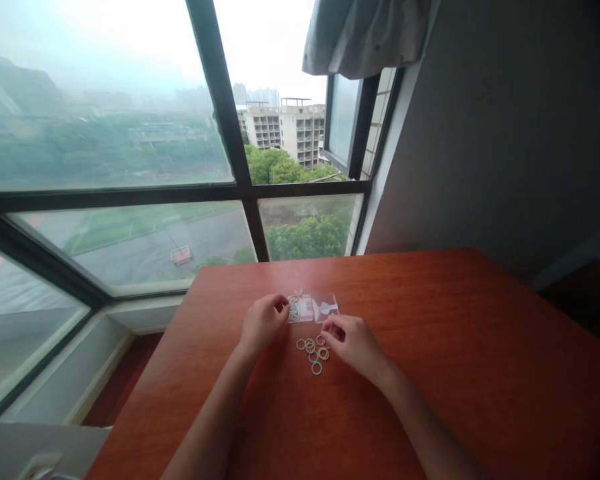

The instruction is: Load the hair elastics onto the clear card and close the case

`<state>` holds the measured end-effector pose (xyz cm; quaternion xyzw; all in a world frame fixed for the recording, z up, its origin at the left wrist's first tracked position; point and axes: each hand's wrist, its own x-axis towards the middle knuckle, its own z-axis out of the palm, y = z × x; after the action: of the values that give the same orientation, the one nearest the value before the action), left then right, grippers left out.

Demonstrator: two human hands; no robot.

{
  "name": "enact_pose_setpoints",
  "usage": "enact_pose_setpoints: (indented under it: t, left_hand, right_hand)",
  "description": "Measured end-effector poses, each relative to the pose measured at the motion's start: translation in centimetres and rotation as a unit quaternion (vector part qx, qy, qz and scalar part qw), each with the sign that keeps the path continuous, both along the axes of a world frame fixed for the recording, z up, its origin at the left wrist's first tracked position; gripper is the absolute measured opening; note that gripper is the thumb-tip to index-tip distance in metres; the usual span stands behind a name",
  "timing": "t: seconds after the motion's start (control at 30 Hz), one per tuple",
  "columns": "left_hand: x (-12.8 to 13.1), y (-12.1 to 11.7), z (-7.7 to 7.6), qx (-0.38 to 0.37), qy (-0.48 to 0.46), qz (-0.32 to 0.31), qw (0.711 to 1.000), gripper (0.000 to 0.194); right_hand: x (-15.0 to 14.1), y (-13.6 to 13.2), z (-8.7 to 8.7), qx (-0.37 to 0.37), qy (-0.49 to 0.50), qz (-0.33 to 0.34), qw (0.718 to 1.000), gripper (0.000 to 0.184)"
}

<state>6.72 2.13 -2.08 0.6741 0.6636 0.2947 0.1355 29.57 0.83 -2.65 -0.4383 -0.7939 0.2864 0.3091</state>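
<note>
On the tabletop sits a small clear plastic box (306,309), its transparent lid (326,305) folded out to the right with a pale shape on it. Several small metallic rings (294,311) fill the box's left part. My left hand (265,323) is curled closed, its fingertips at the box's left edge. In front of the box lies a loose group of several pale rings (310,347). My right hand (353,340) has its thumb and fingers pinched together at a ring (321,340) on the upper right of this group. The fingertips partly hide that ring.
A reddish-brown wooden table (430,400) extends widely to the right. Beyond its far edge stand large windows (130,240) with dark frames, one pane swung outward. A grey curtain (367,37) hangs at the upper right beside a dark wall (500,133).
</note>
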Motion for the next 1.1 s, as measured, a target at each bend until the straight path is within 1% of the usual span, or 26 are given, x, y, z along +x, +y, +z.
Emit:
enact_pose_setpoints:
  t: [0.1,0.27,0.43,0.53,0.7,0.8,0.93,1.1]
  left_hand:
    - [0.0,-0.1,0.2,0.007,0.012,0.012,1.0,0.013]
    - [0.0,-0.2,0.6,0.019,0.019,0.016,1.0,0.013]
    - [0.1,-0.3,0.8,0.026,0.025,0.012,0.999,0.014]
    - [0.2,-0.3,0.9,0.036,0.021,0.009,0.999,0.013]
    - [0.2,-0.3,0.8,0.05,0.016,-0.001,0.999,0.014]
    - [0.2,-0.2,0.7,0.051,0.016,-0.005,0.999,0.014]
    - [0.1,-0.2,0.6,0.055,0.011,-0.006,0.998,0.014]
    - [0.2,-0.2,0.5,0.058,0.008,-0.015,0.998,0.014]
  right_hand:
    - [0.1,-0.2,0.0,-0.022,-0.026,0.032,0.999,0.007]
    - [0.2,-0.7,0.4,-0.055,-0.086,0.051,0.993,0.008]
    - [0.0,-1.2,0.6,-0.069,-0.116,0.101,0.986,0.008]
    - [-0.2,-1.3,0.6,-0.068,-0.141,0.115,0.981,0.01]
    - [-0.2,-1.4,0.7,-0.055,-0.17,0.113,0.977,0.015]
    - [-0.2,-1.4,0.7,-0.052,-0.175,0.113,0.977,0.014]
    - [-0.2,-1.4,0.7,-0.038,-0.15,0.101,0.983,0.013]
    - [-0.1,-1.0,0.9,-0.04,-0.109,0.064,0.991,0.012]
